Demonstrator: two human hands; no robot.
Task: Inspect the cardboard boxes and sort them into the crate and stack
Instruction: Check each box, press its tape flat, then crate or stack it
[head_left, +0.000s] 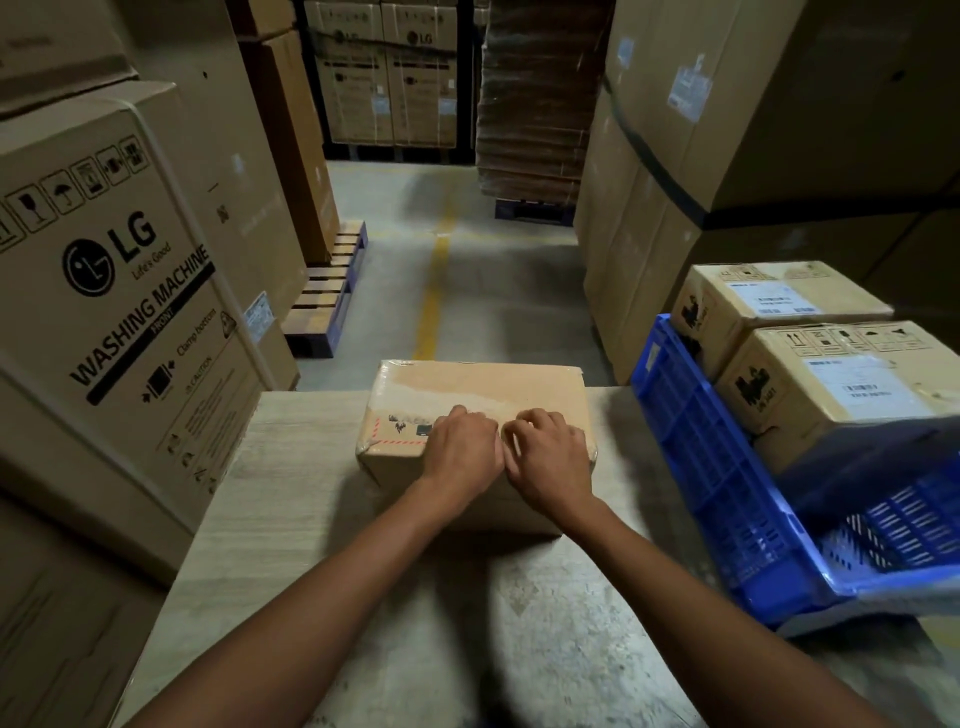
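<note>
A taped cardboard box (467, 389) with a red-striped label stands on the wooden table (291, 509) in front of me. Side by side on its near top edge lie my left hand (460, 447) and my right hand (550, 452), fingers curled with the fingertips on the box top. Neither hand visibly holds anything. To the right stands a blue plastic crate (727, 493), tilted, with two labelled cardboard boxes (841, 384) in it, the farther box (769, 296) behind the nearer one.
Large washing machine cartons (119, 291) rise at the left of the table. Tall cartons (727, 156) stand behind the crate on the right. An aisle with a yellow floor line (436, 280) runs ahead, with a wooden pallet (327, 296) and stacked flat cardboard (535, 98) beyond.
</note>
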